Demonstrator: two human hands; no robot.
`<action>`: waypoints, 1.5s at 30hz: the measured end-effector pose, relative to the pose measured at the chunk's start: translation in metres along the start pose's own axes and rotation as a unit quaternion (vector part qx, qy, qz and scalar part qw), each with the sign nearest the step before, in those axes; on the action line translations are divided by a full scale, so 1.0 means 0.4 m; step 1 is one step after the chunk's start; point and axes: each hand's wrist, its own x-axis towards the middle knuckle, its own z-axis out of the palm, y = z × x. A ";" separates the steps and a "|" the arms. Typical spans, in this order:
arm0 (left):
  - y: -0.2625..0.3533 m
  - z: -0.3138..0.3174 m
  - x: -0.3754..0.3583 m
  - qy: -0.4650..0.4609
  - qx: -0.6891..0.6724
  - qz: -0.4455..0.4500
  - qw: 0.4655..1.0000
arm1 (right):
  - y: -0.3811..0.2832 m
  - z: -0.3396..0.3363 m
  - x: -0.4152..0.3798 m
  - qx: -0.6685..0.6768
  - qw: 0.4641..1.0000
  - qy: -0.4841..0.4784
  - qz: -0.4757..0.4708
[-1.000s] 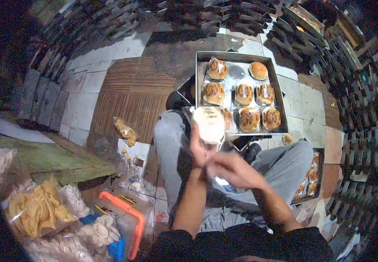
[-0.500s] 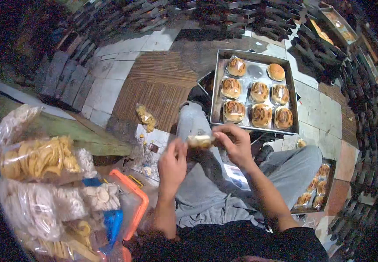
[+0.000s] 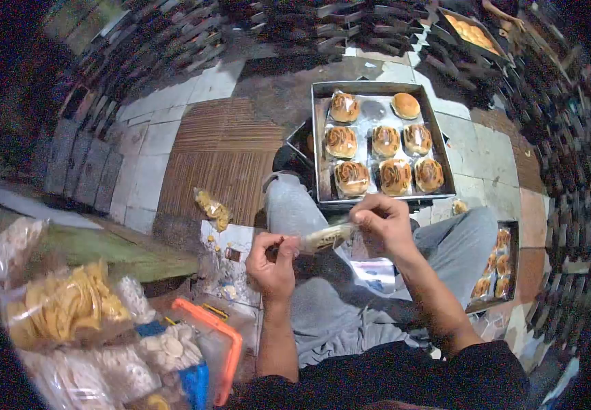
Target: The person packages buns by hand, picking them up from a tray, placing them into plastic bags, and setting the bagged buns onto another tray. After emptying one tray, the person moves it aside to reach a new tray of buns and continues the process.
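Over my lap, a bun in clear plastic wrap (image 3: 324, 239) is stretched between my two hands; it looks pale with dark marks, seen edge-on and slightly blurred. My left hand (image 3: 273, 266) pinches the left end of the wrap between thumb and fingers. At the opposite end, my right hand (image 3: 383, 222) grips the plastic, with the fingertips close together. Just beyond the hands sits a metal tray (image 3: 439, 102) of round buns. Most are wrapped and swirled with brown, like the front bun (image 3: 395, 176); a plain golden bun (image 3: 406, 106) lies in the far right corner.
At left are bags of yellow pieces (image 3: 70, 301), a blue item (image 3: 193, 384) and an orange handle (image 3: 230, 342). A small bag (image 3: 212, 208) lies on the floor. A second bun tray (image 3: 512, 266) is at right. Dark stacked trays surround me; another person's arm (image 3: 503, 15) shows far right.
My hands have moved slightly right and down in view, with the wrapped bun now tilted up at its right end. The camera has shifted, so the tray appears further left. Another person's arm has appeared.
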 end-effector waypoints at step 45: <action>-0.208 0.194 -0.208 -0.431 0.287 -0.042 0.855 | 0.158 -0.222 -0.182 -0.329 0.927 -0.181 0.013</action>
